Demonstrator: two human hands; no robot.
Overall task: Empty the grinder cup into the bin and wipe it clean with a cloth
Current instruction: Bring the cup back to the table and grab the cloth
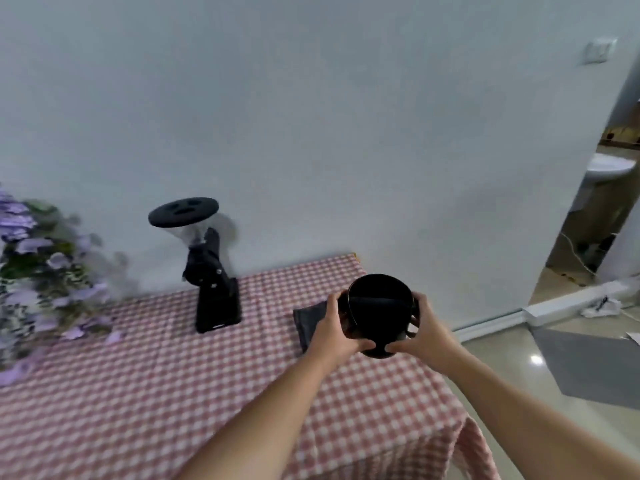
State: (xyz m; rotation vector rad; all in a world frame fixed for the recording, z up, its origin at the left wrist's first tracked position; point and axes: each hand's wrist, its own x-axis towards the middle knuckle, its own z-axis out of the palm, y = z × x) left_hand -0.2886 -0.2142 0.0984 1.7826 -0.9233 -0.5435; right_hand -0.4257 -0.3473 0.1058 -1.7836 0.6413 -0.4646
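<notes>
The surface (173, 393), covered in a pink and white checked cloth, is carrying a bunch of purple flowers (38, 265) at its left, the black grinder (207, 271) with its clear hopper standing by the wall, and a dark folded cloth (310, 323) lying near the right edge. Above that edge, both hands are holding the grinder cup (377, 313) clear of the surface, its open mouth tilting toward the camera. The left hand (334, 327) is wrapping the cup's left side and the right hand (420, 329) the right side, fingers curled round the wall and thumbs meeting under its base, so each is closed on the cup. It is looking rigid and probably light, with a smooth dark wall that could slip, so a hold round the body below the rim seems soundest. The inside is reading as uniformly black; whether grounds are sitting in it cannot be told. No bin is showing in this view.
</notes>
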